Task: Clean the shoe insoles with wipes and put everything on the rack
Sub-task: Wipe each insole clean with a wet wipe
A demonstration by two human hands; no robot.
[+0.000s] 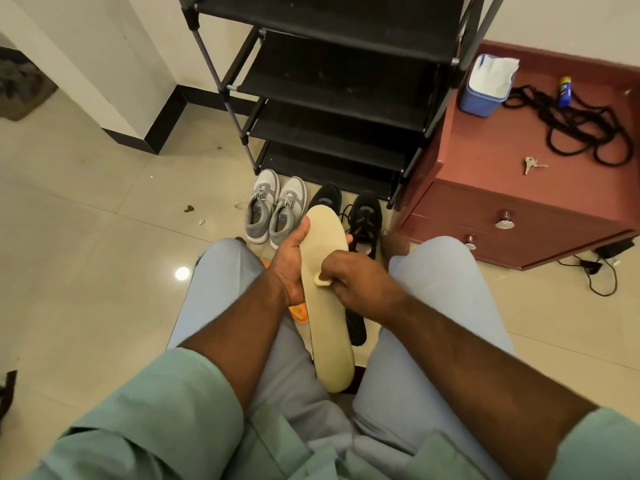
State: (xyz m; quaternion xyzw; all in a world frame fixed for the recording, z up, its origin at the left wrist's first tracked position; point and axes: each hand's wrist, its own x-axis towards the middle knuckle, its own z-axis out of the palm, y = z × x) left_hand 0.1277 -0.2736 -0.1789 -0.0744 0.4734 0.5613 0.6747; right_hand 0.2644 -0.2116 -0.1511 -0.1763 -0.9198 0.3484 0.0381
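One long beige foam insole point(327, 292) lay in the air between the seated person's knees, its long axis running away from the body: toe end toward the shoes and rack, heel end down near the lap. The left hand point(289, 263) gripped it along its left edge, thumb laid over the upper face and fingertips just showing past the right edge. The right hand point(353, 275) was curled around one small crumpled white wipe point(320, 279), pressing it onto the middle of the insole.

Below the insole, parts of two more insoles showed: one orange insole point(299, 312) under the left hand and one black insole point(356, 329) to the right of the beige one.

Four shoes stood on the tiled floor point(104, 237) in front of the black fabric-shelved rack point(332, 98), toes toward it: two grey-and-white sneakers point(275, 211) side by side, and two black sneakers point(346, 216) to their right.

On the reddish-brown wooden cabinet point(512, 188) beside the rack sat one blue tub of white wipes point(486, 86), one coiled black cord point(581, 126), one blue-and-yellow tube point(564, 91) and one small bunch of keys point(533, 164).
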